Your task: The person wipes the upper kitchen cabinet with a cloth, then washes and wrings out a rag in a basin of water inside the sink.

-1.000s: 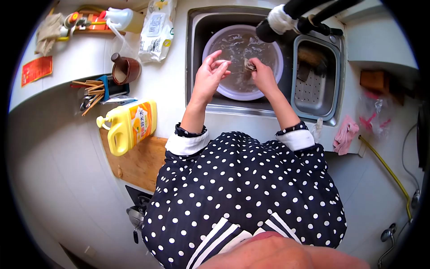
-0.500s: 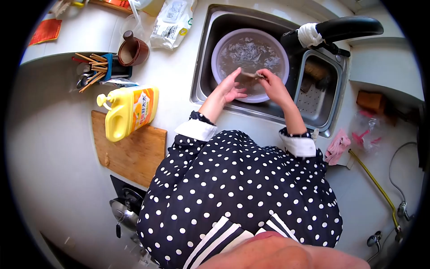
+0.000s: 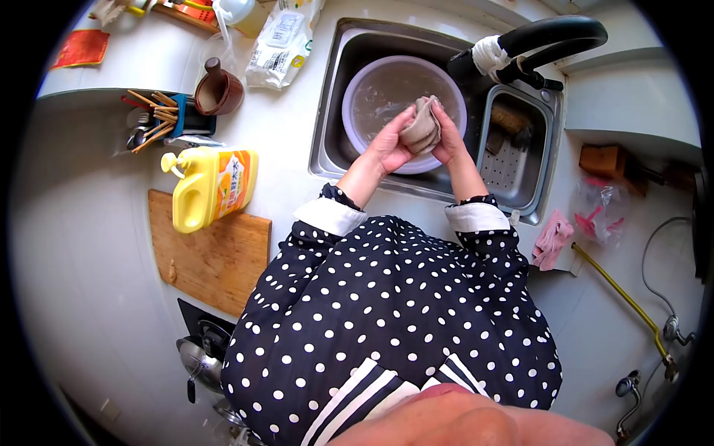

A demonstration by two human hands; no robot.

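Note:
A bunched beige-grey cloth (image 3: 422, 128) is held up between my two hands, above the front part of a pale lilac basin (image 3: 349, 113). My left hand (image 3: 390, 144) is closed on the cloth's left side, and my right hand (image 3: 447, 137) grips its right side. Cloudy water (image 3: 383, 93) fills the basin, which sits in the large bowl of a steel sink (image 3: 327, 111). Above and to the right of the basin is a black faucet (image 3: 550, 33) with white wrapping.
Right of the basin, a drainer tray (image 3: 506, 167) holds a brush-like item. To the left stand a yellow jug (image 3: 216, 187), a wooden board (image 3: 208, 253), a brown mortar (image 3: 219, 95) and a chopstick holder (image 3: 195, 115). A pink cloth (image 3: 552, 239) hangs at the counter's right.
The cloth has come up from the water and is bunched between both hands. My left hand, apart from it a second ago, has closed on it. The camera view has shifted.

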